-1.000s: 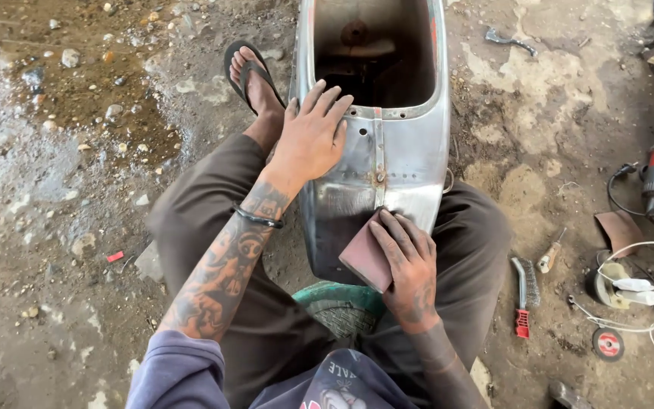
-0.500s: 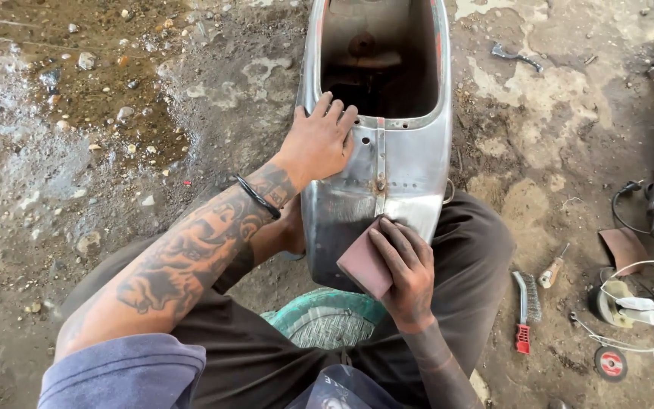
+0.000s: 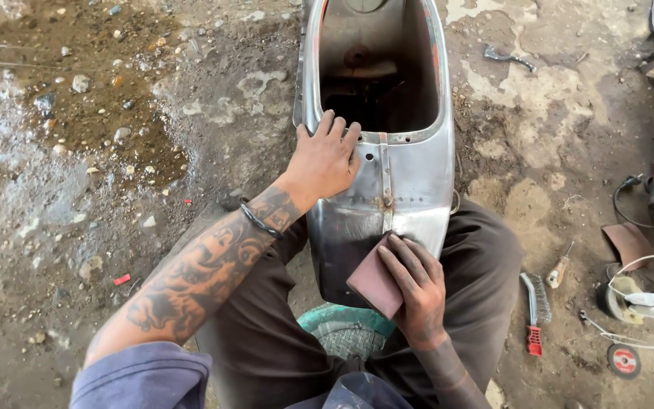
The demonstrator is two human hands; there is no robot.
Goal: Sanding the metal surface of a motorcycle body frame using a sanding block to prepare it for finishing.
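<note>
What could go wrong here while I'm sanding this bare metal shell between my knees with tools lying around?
The left hand rests by the cut rim of the metal shell, so a slip might scrape the fingers on that edge. The right hand presses the sandpaper bare, so dust and friction could irritate skin. The shell seems held only by the legs and one hand, so it might shift. The wire brush and cables lie close by the leg, a possible snag.
</note>
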